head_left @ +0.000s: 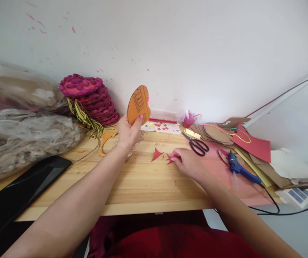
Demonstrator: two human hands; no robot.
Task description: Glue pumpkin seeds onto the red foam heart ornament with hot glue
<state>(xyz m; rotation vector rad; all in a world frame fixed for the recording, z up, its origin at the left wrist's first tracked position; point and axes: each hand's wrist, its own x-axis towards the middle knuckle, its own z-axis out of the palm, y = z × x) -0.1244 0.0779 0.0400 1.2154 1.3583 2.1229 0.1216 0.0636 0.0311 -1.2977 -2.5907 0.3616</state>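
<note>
My left hand (130,129) grips an orange cardboard piece (138,105) with a rounded outline and dark printing, raised above the table. With pinched fingers, my right hand (182,160) holds a small red paper scrap (170,159) low over the wood. Just left of it lies a larger pointed red paper scrap (157,154). Behind them, a white sheet (175,129) carries small red and yellow stars (162,126). Black-handled scissors (199,146) rest beyond my right hand. An orange cardboard offcut (105,141) with a curved cut-out lies left of my left wrist.
Stacked magenta discs (89,95) with yellow-green cords (85,118) stand at back left, beside plastic bags (25,139). A black flat panel (22,190) is at front left. On the right are a blue glue gun (241,168), cardboard discs (215,133) and red paper (258,145).
</note>
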